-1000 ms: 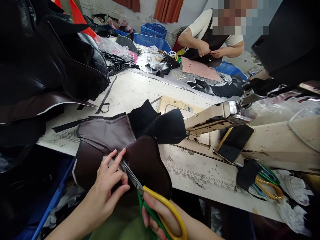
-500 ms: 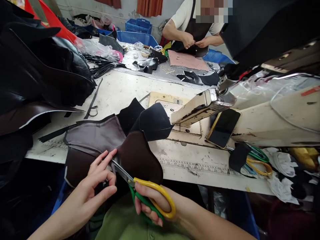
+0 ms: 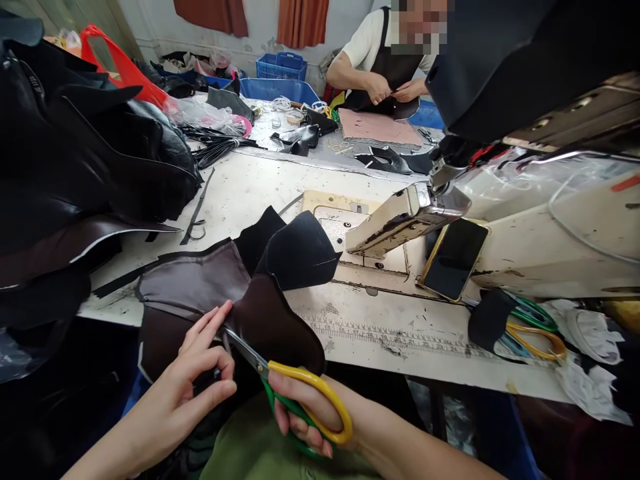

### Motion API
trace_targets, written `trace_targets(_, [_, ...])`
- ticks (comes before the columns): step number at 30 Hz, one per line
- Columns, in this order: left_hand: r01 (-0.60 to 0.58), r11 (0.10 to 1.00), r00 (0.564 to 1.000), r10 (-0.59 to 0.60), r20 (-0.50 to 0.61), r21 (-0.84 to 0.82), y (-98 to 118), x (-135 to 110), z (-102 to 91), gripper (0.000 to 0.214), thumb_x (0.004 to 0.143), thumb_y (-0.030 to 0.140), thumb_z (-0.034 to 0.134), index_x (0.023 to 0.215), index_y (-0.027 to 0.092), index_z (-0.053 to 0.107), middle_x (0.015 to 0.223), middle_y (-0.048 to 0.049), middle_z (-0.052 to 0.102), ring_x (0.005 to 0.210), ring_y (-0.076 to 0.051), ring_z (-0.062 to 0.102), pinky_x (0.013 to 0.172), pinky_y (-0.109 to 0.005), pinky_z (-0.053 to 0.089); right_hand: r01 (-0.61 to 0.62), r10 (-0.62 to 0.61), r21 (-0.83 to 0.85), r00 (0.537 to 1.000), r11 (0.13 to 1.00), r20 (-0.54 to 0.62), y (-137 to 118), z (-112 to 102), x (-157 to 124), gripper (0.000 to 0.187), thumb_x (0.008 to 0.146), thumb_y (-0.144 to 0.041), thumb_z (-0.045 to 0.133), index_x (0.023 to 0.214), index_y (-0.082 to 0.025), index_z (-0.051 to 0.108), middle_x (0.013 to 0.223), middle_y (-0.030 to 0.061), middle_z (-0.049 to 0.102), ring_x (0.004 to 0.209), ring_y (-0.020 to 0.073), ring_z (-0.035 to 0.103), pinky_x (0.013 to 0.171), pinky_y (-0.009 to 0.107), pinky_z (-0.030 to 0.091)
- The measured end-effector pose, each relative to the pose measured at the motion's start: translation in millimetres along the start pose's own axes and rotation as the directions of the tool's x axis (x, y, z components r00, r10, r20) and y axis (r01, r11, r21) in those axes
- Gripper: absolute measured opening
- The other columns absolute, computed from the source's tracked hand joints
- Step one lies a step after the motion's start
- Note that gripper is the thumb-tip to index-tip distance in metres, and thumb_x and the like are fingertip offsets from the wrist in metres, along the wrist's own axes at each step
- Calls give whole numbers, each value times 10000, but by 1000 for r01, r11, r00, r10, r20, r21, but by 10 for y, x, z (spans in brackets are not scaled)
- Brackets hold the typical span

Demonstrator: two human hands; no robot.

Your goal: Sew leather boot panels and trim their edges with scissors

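A brown leather piece [image 3: 195, 280] with black lining flaps lies across the near table edge. Its rounded brown panel [image 3: 275, 327] hangs toward my lap. My left hand [image 3: 200, 367] rests outstretched fingertips on the leather near the centre seam, its forefinger bent and thumb apart from it. In my right hand [image 3: 305, 407] is a pair of scissors [image 3: 313, 380] with one yellow and one green handle. Their blades lie close together, pointing up-left under the leather by my left fingertips. The blade tips are partly hidden there.
A sewing machine arm [image 3: 390, 220] juts in from the right, a phone [image 3: 455, 260] beside it. More scissors [image 3: 537, 340] lie at the right edge. Dark leather pieces [image 3: 100, 147] pile up at left. Across the table a person [image 3: 385, 73] works with both hands.
The camera view has tilted slightly, shifting the table and background down and to the right. My hands, the scissors and the leather keep nearly the same arrangement.
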State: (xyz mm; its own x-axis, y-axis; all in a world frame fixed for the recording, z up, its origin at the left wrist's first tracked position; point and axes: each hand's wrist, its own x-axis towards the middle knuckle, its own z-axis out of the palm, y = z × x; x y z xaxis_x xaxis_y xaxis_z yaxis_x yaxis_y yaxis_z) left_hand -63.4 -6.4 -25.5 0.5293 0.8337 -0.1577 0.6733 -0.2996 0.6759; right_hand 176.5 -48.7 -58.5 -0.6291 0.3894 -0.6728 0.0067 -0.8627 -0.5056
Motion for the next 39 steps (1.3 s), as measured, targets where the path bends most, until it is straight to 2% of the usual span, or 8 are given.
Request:
trace_targets(5, [-41, 999, 998, 41, -46, 5, -33, -35, -182, 205, 940, 337, 486, 766, 239, 537, 1518, -54, 414, 1326, -253, 475, 990, -348, 495, -2, 0, -64, 999, 998, -38, -76, 15, -72, 644, 819, -764, 458, 613, -159, 545, 320, -73, 365, 232, 52, 292, 259, 156, 260])
trace_targets(8, [-122, 992, 991, 123, -53, 33, 4, 13, -284, 131, 937, 259, 487, 808, 249, 502, 1125, -37, 648, 998, -164, 627, 799, -239, 518, -42, 27, -131, 993, 990, -119, -180, -42, -186, 654, 780, -786, 486, 600, -160, 551, 315, -77, 346, 233, 49, 289, 252, 144, 255])
trace_targets(18, [-140, 804, 989, 138, 48, 578, 102, 682, -44, 405, 675, 358, 825, 912, 185, 546, 913, -54, 595, 816, -252, 585, 690, -354, 447, -85, 59, -194, 989, 977, -138, -410, -439, -567, 644, 841, -733, 465, 634, -137, 593, 341, -72, 356, 238, 41, 289, 257, 128, 266])
trace_targets(24, [-289, 868, 950, 210, 230, 404, 99, 892, -198, 491, 568, 339, 891, 893, 195, 553, 911, -27, 600, 880, -245, 573, 728, -324, 424, 174, -178, -78, 983, 982, -39, -431, -324, -913, 671, 796, -786, 474, 749, -130, 609, 468, -81, 366, 279, 29, 274, 286, 164, 287])
trace_targets(27, [-295, 910, 937, 218, 272, 290, 106, 926, -235, 457, 634, 347, 853, 944, 199, 550, 952, -24, 597, 876, -222, 601, 715, -294, 442, 346, -443, -323, 842, 881, -307, -527, -211, -950, 603, 751, -746, 577, 884, -159, 613, 567, -55, 452, 357, 51, 356, 356, 198, 335])
trace_targets(32, [-271, 948, 915, 200, 349, 168, 230, 922, -146, 503, 680, 225, 813, 1097, 222, 531, 1081, -22, 614, 950, -215, 645, 733, -269, 476, -18, -712, -777, 388, 629, -585, -719, -371, -746, 476, 743, -634, 665, 844, -170, 631, 724, 40, 602, 668, 191, 565, 584, 292, 450])
trace_targets(35, [-298, 925, 920, 213, 329, 234, 286, 937, -14, 480, 736, 234, 766, 1156, 224, 533, 1122, -45, 620, 974, -245, 660, 746, -301, 496, -83, -858, -885, 218, 458, -465, -668, -445, -709, 397, 797, -571, 659, 782, -179, 594, 681, 31, 584, 630, 179, 548, 594, 291, 431])
trace_targets(39, [-300, 908, 936, 221, 273, 292, 298, 981, 162, 531, 710, 353, 799, 1147, 178, 553, 1057, -85, 619, 964, -313, 638, 763, -393, 509, -8, -996, -1000, 85, -8, 7, -633, -258, -826, 224, 854, -370, 674, 812, -191, 545, 671, 1, 524, 563, 127, 470, 525, 241, 375])
